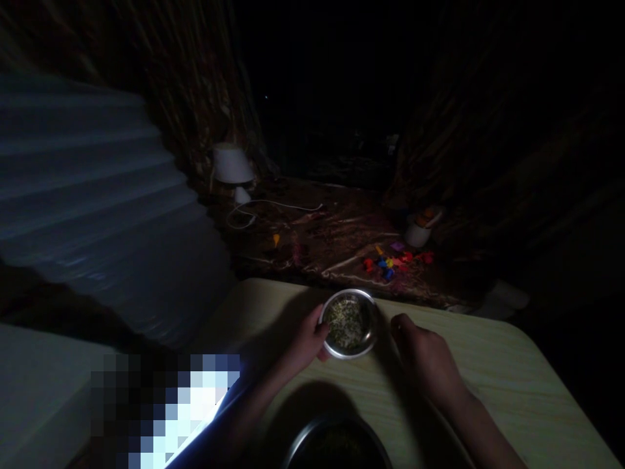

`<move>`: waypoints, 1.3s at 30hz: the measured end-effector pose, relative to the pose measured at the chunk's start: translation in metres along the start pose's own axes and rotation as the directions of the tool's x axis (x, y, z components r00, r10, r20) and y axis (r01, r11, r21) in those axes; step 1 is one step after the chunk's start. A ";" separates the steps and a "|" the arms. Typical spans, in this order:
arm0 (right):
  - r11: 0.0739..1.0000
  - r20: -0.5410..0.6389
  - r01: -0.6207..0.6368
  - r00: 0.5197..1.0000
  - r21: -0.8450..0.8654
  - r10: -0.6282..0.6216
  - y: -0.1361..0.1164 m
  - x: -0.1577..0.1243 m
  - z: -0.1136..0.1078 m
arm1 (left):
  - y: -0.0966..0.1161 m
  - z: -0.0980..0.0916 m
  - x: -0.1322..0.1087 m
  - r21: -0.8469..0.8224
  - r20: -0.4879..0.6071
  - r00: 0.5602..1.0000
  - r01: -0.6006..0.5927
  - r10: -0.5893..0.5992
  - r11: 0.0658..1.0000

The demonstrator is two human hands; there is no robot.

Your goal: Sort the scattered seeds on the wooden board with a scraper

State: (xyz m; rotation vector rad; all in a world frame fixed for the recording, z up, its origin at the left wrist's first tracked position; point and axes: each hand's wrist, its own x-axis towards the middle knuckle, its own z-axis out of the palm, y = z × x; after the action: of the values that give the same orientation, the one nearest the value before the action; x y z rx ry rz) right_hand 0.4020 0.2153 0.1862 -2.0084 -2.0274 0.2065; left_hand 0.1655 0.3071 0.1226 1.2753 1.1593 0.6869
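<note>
Metal bowl (pixel 370 320) near the far edge of the tabletop (pixel 502 384), its left side gripped by the left hand (pixel 310 337), thumb at the rim; green and pale bits (pixel 346 324) inside. Right hand (pixel 426 357) apart, just beside, fingers curled in; cannot tell whether they pinch anything. Sound handling: bowl level, thumb firm, slow movements in dim light. Larger bowl (pixel 305 435) nearer the body.

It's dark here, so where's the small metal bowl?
The small bowl is in the head view's lower middle, held by the left hand, left of the right hand.
</note>
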 end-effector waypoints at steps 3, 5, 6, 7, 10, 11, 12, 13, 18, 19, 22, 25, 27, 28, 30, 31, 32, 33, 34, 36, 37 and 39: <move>0.987 0.038 0.045 0.999 -0.155 -0.039 -0.002 0.010 0.008 | 0.001 0.003 0.002 0.018 0.016 1.000 0.008 -0.008 1.000; 0.972 0.045 0.071 0.997 -0.226 -0.062 -0.003 0.013 0.012 | 0.002 0.004 0.003 0.029 0.025 1.000 0.008 -0.009 1.000; 0.964 0.044 0.085 0.996 -0.254 -0.076 -0.003 0.014 0.013 | 0.003 0.005 0.004 0.035 0.026 1.000 0.005 -0.006 0.999; 0.956 0.043 0.099 0.995 -0.275 -0.091 -0.003 0.015 0.014 | 0.004 0.005 0.004 0.042 0.026 1.000 0.001 -0.002 0.999; 0.941 0.063 0.131 0.991 -0.313 -0.117 -0.003 0.016 0.015 | 0.008 0.006 0.007 0.066 0.032 0.999 -0.020 0.018 0.998; 0.937 0.076 0.140 0.990 -0.321 -0.122 -0.004 0.016 0.015 | 0.009 0.006 0.008 0.072 0.037 0.999 -0.026 0.024 0.997; 0.933 0.089 0.149 0.988 -0.328 -0.127 -0.004 0.015 0.015 | 0.011 0.006 0.009 0.079 0.042 0.999 -0.032 0.029 0.996; 0.929 0.099 0.158 0.986 -0.334 -0.132 -0.005 0.015 0.015 | 0.012 0.007 0.009 0.085 0.046 0.998 -0.034 0.030 0.996; 0.919 0.158 0.220 0.972 -0.328 -0.176 -0.008 0.012 0.014 | 0.016 0.009 0.013 0.111 0.056 0.998 -0.012 0.005 0.994; 0.918 0.169 0.232 0.968 -0.322 -0.185 -0.008 0.012 0.014 | 0.016 0.009 0.013 0.116 0.060 0.998 -0.016 0.009 0.993; 0.914 0.193 0.255 0.960 -0.317 -0.201 -0.007 0.012 0.011 | 0.017 0.009 0.014 0.135 0.076 0.997 -0.043 0.033 0.990; 0.913 0.201 0.249 0.961 -0.323 -0.191 -0.005 0.014 0.002 | 0.018 0.009 0.014 0.146 0.089 0.995 -0.052 0.039 0.988; 0.911 0.193 0.225 0.967 -0.345 -0.166 -0.004 0.017 -0.006 | 0.019 0.009 0.013 0.154 0.097 0.994 -0.062 0.047 0.986; 0.908 0.189 0.212 0.970 -0.362 -0.151 -0.004 0.019 -0.010 | 0.019 0.009 0.013 0.158 0.099 0.994 -0.064 0.049 0.985; 0.895 0.205 0.204 0.970 -0.397 -0.130 -0.004 0.021 -0.015 | 0.020 0.010 0.013 0.164 0.097 0.994 -0.062 0.047 0.984; 0.888 0.224 0.209 0.967 -0.410 -0.124 -0.005 0.023 -0.017 | 0.020 0.010 0.013 0.167 0.093 0.995 -0.059 0.044 0.984; 0.882 0.245 0.219 0.962 -0.418 -0.122 -0.006 0.023 -0.018 | 0.021 0.010 0.013 0.171 0.090 0.995 -0.058 0.044 0.984; 0.876 0.266 0.231 0.956 -0.424 -0.123 -0.007 0.024 -0.018 | 0.021 0.011 0.013 0.175 0.089 0.995 -0.060 0.045 0.983; 0.872 0.286 0.246 0.950 -0.424 -0.129 -0.008 0.024 -0.018 | 0.022 0.011 0.013 0.178 0.090 0.995 -0.062 0.046 0.982; 0.868 0.312 0.267 0.940 -0.418 -0.139 -0.010 0.024 -0.016 | 0.021 0.011 0.014 0.185 0.098 0.994 -0.071 0.054 0.980; 0.866 0.320 0.275 0.937 -0.416 -0.144 -0.012 0.023 -0.016 | 0.021 0.011 0.014 0.191 0.102 0.993 -0.079 0.060 0.978; 0.864 0.328 0.290 0.932 -0.412 -0.156 -0.013 0.022 -0.014 | 0.019 0.012 0.016 0.214 0.107 0.991 -0.099 0.078 0.972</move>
State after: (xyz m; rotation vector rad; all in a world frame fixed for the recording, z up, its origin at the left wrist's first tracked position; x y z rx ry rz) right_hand 0.3937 0.2356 0.2056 -2.0594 -2.6855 -0.0413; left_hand 0.1851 0.3217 0.1349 1.5374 1.1253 0.5658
